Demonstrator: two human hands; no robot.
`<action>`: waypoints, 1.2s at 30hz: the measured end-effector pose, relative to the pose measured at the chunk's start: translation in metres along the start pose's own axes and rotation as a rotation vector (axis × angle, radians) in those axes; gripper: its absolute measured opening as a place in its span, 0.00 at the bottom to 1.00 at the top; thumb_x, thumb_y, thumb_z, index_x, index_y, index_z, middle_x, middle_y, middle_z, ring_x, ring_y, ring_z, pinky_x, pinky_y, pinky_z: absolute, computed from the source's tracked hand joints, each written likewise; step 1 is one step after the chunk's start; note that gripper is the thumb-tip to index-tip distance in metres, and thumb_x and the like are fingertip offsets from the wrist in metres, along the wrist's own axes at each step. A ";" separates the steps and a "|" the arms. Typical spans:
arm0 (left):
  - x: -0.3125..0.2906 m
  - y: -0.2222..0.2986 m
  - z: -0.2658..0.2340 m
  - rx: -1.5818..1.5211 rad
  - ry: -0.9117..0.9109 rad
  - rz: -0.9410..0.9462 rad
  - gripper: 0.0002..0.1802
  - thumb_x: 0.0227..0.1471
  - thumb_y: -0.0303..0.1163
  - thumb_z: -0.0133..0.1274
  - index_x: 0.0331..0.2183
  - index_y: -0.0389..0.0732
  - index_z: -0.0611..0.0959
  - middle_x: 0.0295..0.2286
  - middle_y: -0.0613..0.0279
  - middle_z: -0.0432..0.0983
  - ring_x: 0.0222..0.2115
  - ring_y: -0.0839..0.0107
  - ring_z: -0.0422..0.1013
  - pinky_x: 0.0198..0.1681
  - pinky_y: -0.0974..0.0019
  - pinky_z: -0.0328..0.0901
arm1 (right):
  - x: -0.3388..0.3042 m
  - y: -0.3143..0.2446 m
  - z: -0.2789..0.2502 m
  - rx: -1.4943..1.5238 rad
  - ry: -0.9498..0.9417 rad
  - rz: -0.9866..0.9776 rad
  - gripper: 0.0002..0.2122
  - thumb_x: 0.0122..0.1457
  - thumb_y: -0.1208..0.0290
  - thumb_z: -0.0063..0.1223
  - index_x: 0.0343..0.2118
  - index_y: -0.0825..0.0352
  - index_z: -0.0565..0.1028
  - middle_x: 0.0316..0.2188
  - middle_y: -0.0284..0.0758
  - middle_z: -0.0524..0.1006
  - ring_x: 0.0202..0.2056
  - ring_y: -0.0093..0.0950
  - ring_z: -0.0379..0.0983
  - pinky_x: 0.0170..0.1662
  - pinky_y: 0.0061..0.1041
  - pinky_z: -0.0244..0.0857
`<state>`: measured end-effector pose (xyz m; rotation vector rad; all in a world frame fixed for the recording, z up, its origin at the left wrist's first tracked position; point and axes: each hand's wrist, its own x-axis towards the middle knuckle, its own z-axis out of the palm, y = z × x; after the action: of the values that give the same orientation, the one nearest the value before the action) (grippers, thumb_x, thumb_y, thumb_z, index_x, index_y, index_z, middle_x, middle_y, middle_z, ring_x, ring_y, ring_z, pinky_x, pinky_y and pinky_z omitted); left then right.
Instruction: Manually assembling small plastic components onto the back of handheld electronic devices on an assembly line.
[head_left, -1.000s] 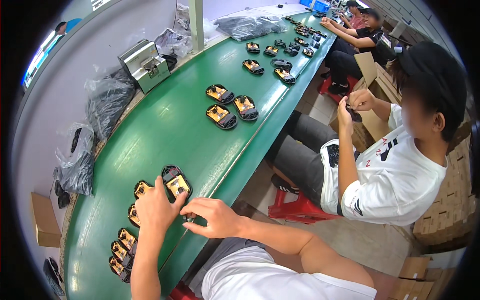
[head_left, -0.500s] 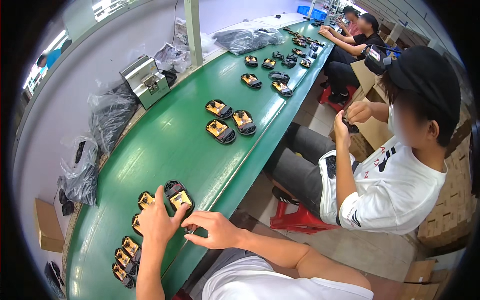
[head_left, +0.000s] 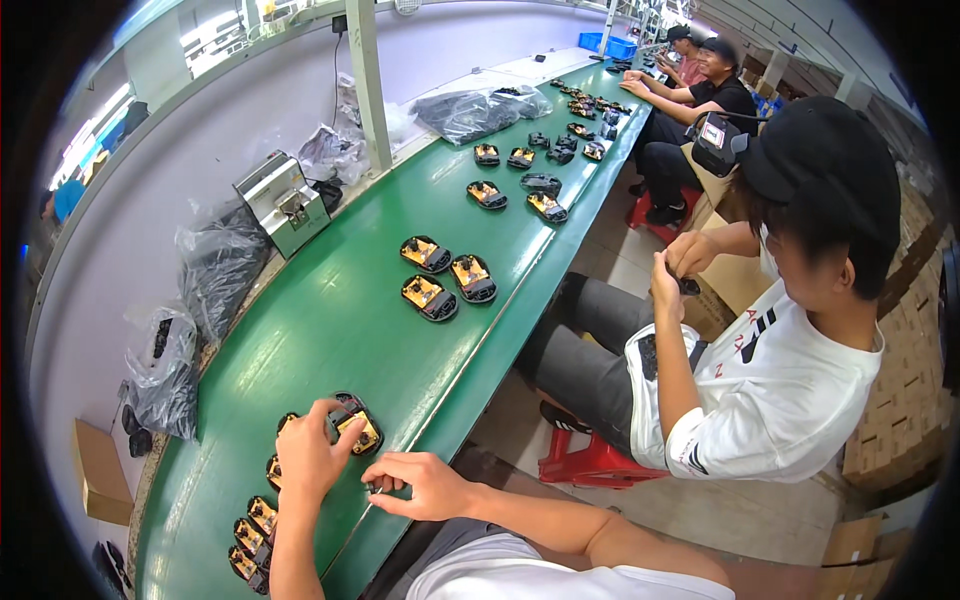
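Observation:
An opened computer mouse (head_left: 369, 438), a black shell with a yellow circuit board, lies on the green bench. Over its near left edge is my left hand (head_left: 308, 455), thumb and forefinger curved but apart; whether they touch the mouse is unclear. Close by on the right, at the bench edge, my right hand (head_left: 428, 487) pinches a small dark part (head_left: 373, 488), too small to name. Partly covered by my left hand and forearm are two more opened mice, one of them a mouse with a yellow board (head_left: 274, 470). Several others stand in a row (head_left: 262, 516) at the lower left.
Three opened mice (head_left: 428, 296) lie farther up the green bench (head_left: 330, 310), with more beyond. A grey metal device (head_left: 283, 205) and plastic bags (head_left: 165, 385) line the left side. On the right, a co-worker in a white shirt (head_left: 790, 370) sits on a red stool (head_left: 600, 462).
My left hand's fingers have drawn in from a wide spread and curved over the mouse. The right hand keeps its pinch. The whole view has shifted slightly.

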<state>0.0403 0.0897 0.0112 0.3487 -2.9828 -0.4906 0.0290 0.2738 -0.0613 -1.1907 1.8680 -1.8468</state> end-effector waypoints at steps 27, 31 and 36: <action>-0.006 0.135 -0.094 -1.386 -0.351 1.050 0.29 0.31 0.56 0.71 0.23 0.40 0.82 0.12 0.70 0.61 0.12 0.69 0.60 0.23 0.66 0.52 | 0.004 0.007 -0.001 0.007 -0.069 0.032 0.16 0.49 0.68 0.63 0.40 0.68 0.75 0.32 0.35 0.75 0.30 0.31 0.74 0.33 0.28 0.70; 0.000 0.119 -0.086 -1.026 -0.368 1.041 0.19 0.41 0.46 0.70 0.22 0.41 0.83 0.11 0.70 0.61 0.11 0.72 0.59 0.17 0.68 0.53 | 0.002 0.008 -0.006 0.013 -0.060 0.063 0.16 0.48 0.67 0.63 0.40 0.68 0.75 0.31 0.35 0.75 0.30 0.32 0.74 0.33 0.29 0.70; -0.025 0.071 -0.059 -0.805 -0.348 0.574 0.09 0.42 0.34 0.67 0.23 0.40 0.85 0.10 0.69 0.66 0.10 0.76 0.62 0.16 0.71 0.56 | 0.008 0.015 0.004 -0.082 -0.003 -0.145 0.15 0.49 0.69 0.62 0.39 0.68 0.75 0.30 0.35 0.75 0.29 0.33 0.74 0.32 0.30 0.70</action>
<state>0.0572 0.1431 0.0883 -0.6893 -2.6467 -1.6710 0.0217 0.2633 -0.0727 -1.3892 1.9190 -1.8557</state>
